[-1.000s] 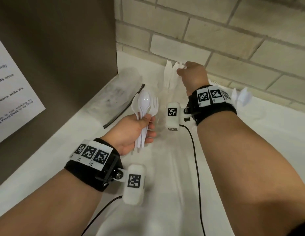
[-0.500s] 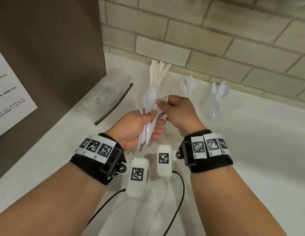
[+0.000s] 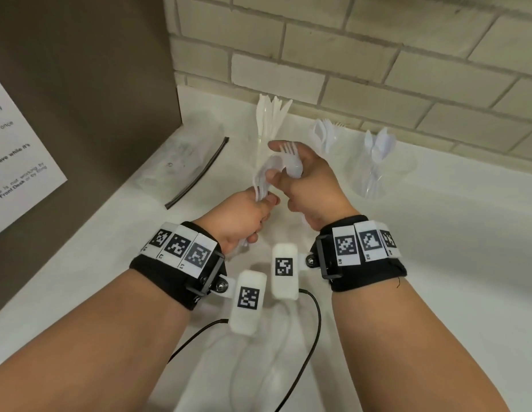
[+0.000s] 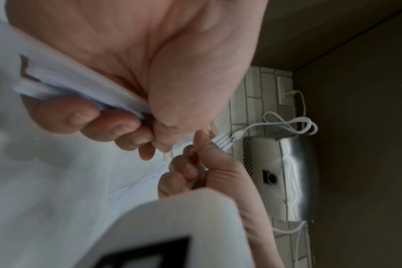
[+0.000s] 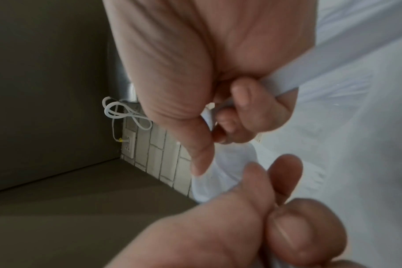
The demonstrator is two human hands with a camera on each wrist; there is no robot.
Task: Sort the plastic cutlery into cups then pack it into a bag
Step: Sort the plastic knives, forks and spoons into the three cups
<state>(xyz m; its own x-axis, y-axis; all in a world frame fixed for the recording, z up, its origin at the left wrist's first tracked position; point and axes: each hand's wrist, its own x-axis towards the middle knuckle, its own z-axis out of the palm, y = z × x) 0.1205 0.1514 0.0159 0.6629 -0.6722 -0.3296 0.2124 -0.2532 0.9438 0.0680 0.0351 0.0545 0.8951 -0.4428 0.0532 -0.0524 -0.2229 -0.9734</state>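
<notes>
Left hand (image 3: 241, 217) gripping bunch of white spoons (image 3: 263, 179) at centre; right hand (image 3: 306, 185), at 3 o'clock of it, fingers curled round a fork (image 3: 289, 150). Three filled cups at 12 o'clock: knives (image 3: 270, 114), forks (image 3: 325, 135), spoons (image 3: 378, 150). Clear bag (image 3: 181, 162) at 10.

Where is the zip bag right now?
In the head view the zip bag lies flat on the counter at the left, beside the brown panel, left of the knife cup and both hands.
</notes>
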